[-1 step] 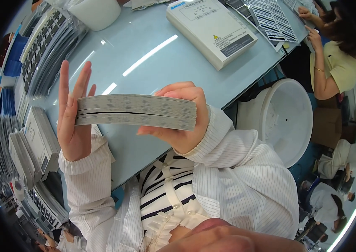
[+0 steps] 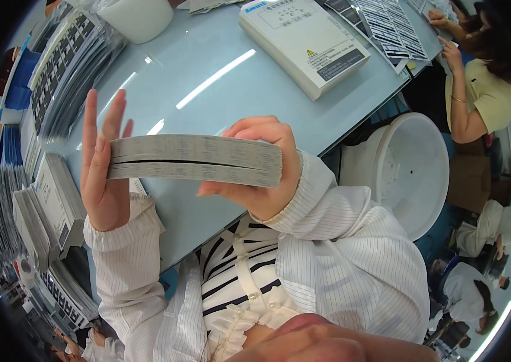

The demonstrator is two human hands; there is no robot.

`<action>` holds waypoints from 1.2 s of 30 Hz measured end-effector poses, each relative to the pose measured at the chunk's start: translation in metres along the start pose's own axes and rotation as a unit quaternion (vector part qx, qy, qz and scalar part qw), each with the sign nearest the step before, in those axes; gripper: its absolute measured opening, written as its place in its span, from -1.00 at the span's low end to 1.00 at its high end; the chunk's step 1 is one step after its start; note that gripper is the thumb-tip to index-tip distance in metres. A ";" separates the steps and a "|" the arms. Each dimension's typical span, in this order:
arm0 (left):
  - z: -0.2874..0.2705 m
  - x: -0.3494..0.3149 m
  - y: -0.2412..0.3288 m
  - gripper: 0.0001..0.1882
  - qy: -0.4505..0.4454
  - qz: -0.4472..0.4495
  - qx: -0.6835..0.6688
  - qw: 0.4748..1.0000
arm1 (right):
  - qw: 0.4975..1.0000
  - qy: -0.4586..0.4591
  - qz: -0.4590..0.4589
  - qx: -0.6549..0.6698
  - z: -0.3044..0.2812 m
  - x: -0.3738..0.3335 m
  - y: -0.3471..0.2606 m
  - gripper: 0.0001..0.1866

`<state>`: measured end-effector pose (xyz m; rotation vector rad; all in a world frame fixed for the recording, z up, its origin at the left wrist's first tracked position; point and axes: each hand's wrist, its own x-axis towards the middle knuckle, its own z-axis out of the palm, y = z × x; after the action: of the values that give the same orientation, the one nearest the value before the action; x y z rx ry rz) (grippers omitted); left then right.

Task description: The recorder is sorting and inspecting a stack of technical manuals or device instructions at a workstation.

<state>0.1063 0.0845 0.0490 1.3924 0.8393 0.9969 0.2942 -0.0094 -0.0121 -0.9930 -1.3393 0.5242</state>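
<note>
A thick stack of printed sheets (image 2: 195,154) is held level above the table, its grey-white edges facing me and bowed slightly upward. A dark gap splits it into a thicker upper part and a thinner lower part. My right hand (image 2: 267,166) grips its right end, thumb below and fingers on top. At the left end my left hand (image 2: 107,163) stands upright with fingers stretched out, its palm side touching the edges of the stack. Another stack with a printed white top sheet (image 2: 303,45) lies on the table beyond.
A blue-grey glass-topped table (image 2: 201,108) spreads beneath. On the left stand bundles of printed sheets (image 2: 56,205) and a plastic-wrapped stack (image 2: 74,78). A white tub (image 2: 137,18) sits at the back. Right of the table are a large white bin (image 2: 412,175) and a person in yellow (image 2: 482,90).
The fingers of my left hand have shifted slightly, moving a little left and closer together. The stack and my right hand stay almost in the same place.
</note>
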 end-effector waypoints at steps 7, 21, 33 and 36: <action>-0.004 0.004 -0.001 -0.18 -0.030 0.022 -0.031 0.999 | 0.996 0.024 -0.015 -0.082 -0.008 0.014 -0.019 -0.07; -0.012 -0.002 0.000 -0.67 -0.041 -0.009 -0.020 0.999 | 0.996 -0.083 0.020 0.037 -0.034 0.016 -0.021 -0.07; -0.012 -0.001 0.001 -0.73 -0.030 -0.045 -0.031 0.998 | 0.987 -0.080 -0.072 -0.121 -0.039 0.026 -0.032 -0.41; -0.013 -0.001 0.002 -0.74 -0.036 -0.036 -0.021 0.998 | 0.987 -0.079 -0.072 -0.119 -0.038 0.022 -0.036 -0.41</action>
<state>0.0940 0.0881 0.0504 1.3444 0.8050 0.9000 0.3270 -0.0209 0.0329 -1.0541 -1.6310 0.3441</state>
